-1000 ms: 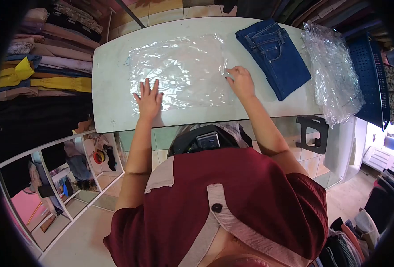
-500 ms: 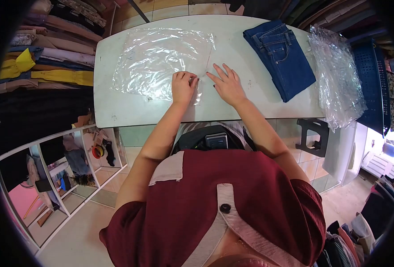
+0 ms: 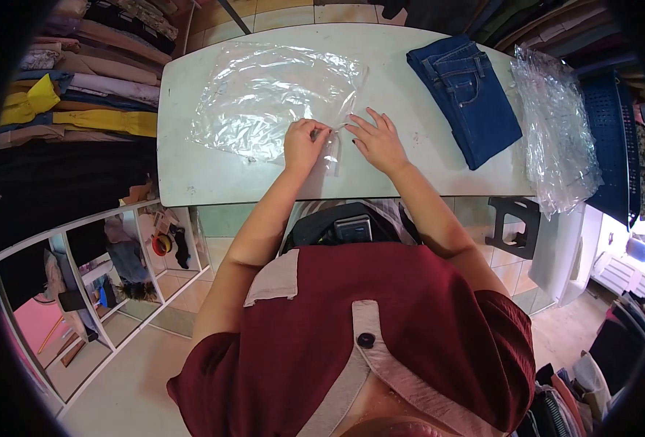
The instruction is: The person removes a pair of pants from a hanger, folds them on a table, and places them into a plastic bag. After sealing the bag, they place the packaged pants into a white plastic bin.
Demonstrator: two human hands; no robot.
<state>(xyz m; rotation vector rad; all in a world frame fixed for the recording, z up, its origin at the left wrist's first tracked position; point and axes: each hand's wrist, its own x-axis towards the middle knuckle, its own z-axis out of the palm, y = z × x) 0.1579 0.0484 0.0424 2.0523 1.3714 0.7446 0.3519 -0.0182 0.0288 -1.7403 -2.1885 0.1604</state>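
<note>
I look down from far off through the head camera, and I see a clear plastic bag (image 3: 264, 95) lying flat and a bit crinkly on the white table (image 3: 227, 188), in front of the person and mostly to the left. The left hand (image 3: 306, 148) is the nearer one: it reaches over the bag's near edge, close to the right end, so most of the bag lies ahead of that hand and off to its left. Its finger and thumb look pinched on the plastic. The right hand (image 3: 379, 143) is just past the right end, with its fingers spread and the tips at the plastic; I can't tell if they grip it or only touch it. The bag's long way runs side to side, much like the table's long way, but it slants, so the right end sits closer to the person than the left end. That right end points toward the right hand. I can't tell which end is the mouth. To the right, well apart from both hands, are folded blue jeans (image 3: 475, 116), waist end pointing away from the person and a little left. Next to them is a heap of clear plastic (image 3: 555, 131).
</note>
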